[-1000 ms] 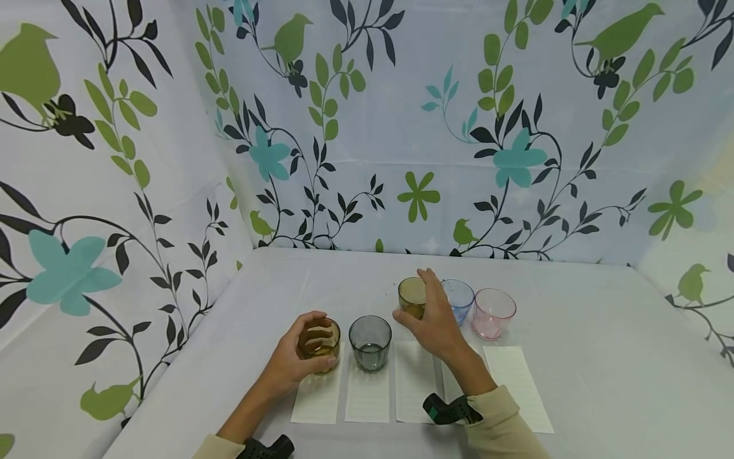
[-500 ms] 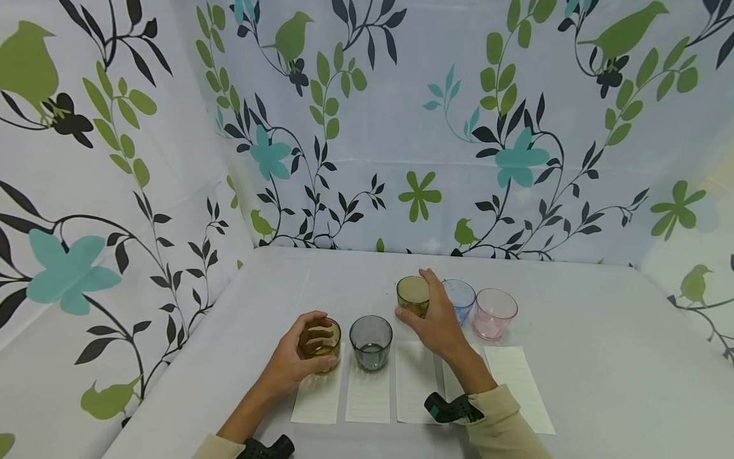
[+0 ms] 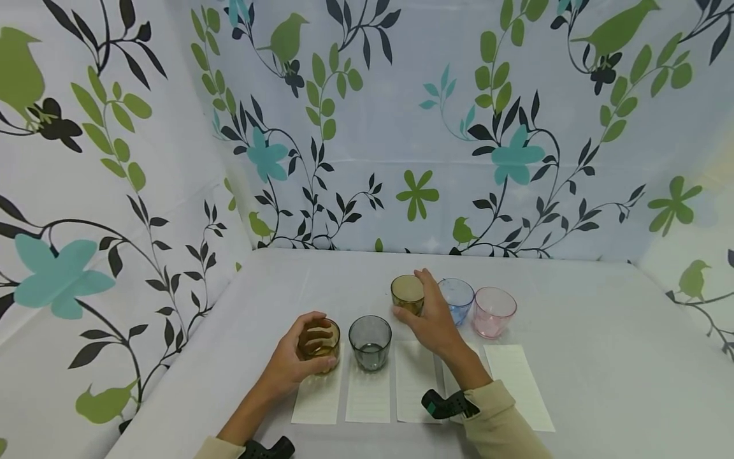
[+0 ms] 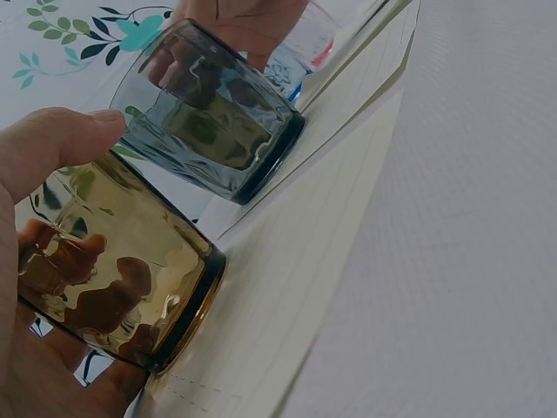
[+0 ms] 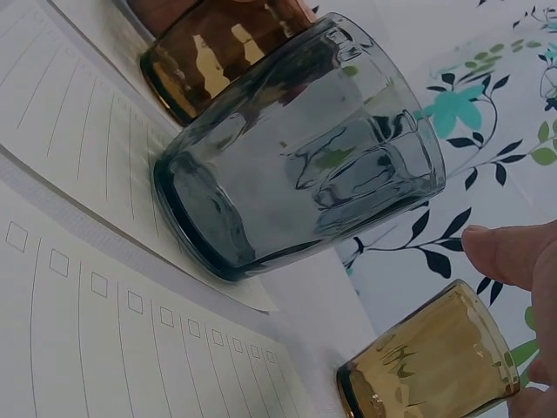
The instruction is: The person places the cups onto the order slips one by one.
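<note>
My left hand (image 3: 292,357) curls round an amber glass (image 4: 130,270) standing on the leftmost paper strip. In the left wrist view the thumb lies along its near side, and fingers show through the glass. Beside it a grey glass (image 3: 370,344) stands upright on another strip, touched by neither hand. My right hand (image 3: 436,322) reaches behind the strips and holds a yellow-amber glass (image 3: 406,294) between thumb and fingers. In the right wrist view this glass (image 5: 435,357) shows beyond the grey one, with part of the hand cut off by the frame.
A blue glass (image 3: 457,299) stands just right of my right hand, and a pink glass (image 3: 494,312) is close beside it. Several lined paper strips (image 3: 415,382) lie in a row on the white table (image 3: 602,357). Patterned cloth (image 3: 367,127) hangs behind.
The yellow-amber glass at my right hand has shifted slightly left. My left hand stays on its amber glass, and the grey, blue and pink glasses hold their places.
</note>
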Motion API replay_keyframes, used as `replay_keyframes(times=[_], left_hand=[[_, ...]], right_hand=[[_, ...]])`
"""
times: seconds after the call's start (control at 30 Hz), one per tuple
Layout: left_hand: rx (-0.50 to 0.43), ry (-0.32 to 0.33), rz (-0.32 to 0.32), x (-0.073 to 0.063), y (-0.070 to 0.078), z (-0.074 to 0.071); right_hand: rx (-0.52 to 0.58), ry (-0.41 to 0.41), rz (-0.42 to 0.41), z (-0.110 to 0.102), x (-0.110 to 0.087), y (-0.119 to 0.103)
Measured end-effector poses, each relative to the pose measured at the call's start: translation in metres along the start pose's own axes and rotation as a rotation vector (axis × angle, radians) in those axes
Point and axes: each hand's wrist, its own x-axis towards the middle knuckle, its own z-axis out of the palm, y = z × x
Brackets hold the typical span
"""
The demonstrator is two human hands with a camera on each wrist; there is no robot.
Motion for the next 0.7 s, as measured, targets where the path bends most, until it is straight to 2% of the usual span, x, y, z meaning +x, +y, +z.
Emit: replay_keyframes(times=[0.13,0.37,0.7], left_hand=[[-0.007,0.004,-0.012,0.0,0.001,0.001],[-0.027,0.007,-0.013,-0.002,-0.002,0.002],[-0.006,0.02,-0.027,-0.001,0.001,0.003]], right_hand=[[0.015,0.009,0.021,0.002,0.001,0.002],[0.067,-0.009,0.114,0.005,0.002,0.007],[0.067,-0.001,0.127,0.01,0.005,0.013]])
